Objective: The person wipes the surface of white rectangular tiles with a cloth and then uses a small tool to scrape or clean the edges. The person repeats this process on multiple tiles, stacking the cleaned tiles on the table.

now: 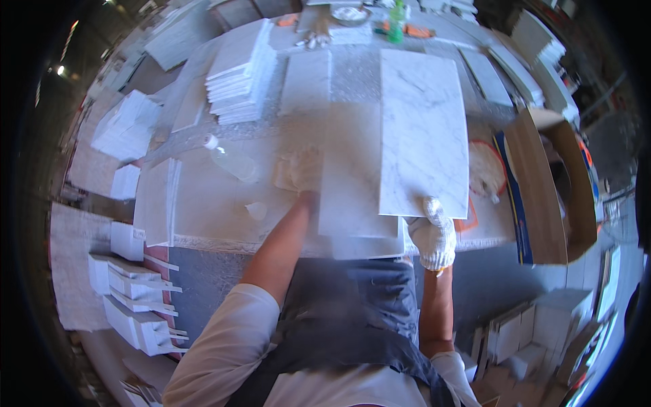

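Note:
My right hand (435,241), in a white knitted glove, grips the near edge of a marble tile (424,129), thumb on top and the other fingers underneath. The tile is white with grey veins and overlaps the right side of another pale slab (352,169) near the table's front edge. Left of that slab, my left hand (305,168) rests low over the table, looking pale and gloved. A whitish, cloth-like patch (283,173) lies against it. Haze and blur hide its fingers, so whether it holds anything is unclear.
A clear bottle (230,159) lies left of my left hand, near a small white piece (256,210). Stacked tiles (237,78) stand far left. At right are a red-rimmed bowl (485,169) and an open cardboard box (542,197). A green bottle (396,20) stands at the back.

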`<state>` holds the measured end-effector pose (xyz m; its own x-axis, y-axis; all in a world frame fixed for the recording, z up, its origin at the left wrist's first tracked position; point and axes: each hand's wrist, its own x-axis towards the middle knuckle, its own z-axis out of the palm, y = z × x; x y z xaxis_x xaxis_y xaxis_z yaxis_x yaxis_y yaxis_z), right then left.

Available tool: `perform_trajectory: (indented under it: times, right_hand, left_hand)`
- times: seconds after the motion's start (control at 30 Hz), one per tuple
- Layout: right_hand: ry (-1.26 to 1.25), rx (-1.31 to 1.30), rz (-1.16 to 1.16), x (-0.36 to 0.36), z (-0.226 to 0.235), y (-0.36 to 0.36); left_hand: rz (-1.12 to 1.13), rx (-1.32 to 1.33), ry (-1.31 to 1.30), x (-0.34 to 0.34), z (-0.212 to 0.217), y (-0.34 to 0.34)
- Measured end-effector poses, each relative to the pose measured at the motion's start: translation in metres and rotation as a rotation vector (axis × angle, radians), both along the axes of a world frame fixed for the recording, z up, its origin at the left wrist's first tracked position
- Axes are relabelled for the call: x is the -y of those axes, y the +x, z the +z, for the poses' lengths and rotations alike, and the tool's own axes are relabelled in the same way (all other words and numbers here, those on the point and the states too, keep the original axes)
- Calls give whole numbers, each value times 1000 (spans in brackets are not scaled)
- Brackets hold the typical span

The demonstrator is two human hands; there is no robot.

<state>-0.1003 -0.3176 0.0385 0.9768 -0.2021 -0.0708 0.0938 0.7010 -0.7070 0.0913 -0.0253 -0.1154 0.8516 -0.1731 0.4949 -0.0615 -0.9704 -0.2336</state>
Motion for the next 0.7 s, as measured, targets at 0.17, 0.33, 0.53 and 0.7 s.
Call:
perform_trajectory:
  times: [0.17, 0.33, 0.53, 0.7]
  right_hand:
    - [-148, -50, -68, -3, 20, 40]
    - [-123, 9, 55, -21, 36, 70]
    - [454, 55, 253, -62, 45, 100]
    - [414, 62, 260, -79, 31, 104]
  left_hand:
    - [193, -41, 87, 5, -45, 26]
    - [423, 439, 565, 3, -52, 21]
    - [166, -127, 12, 11, 22, -5]
    - [-20, 2, -11, 15, 70, -21]
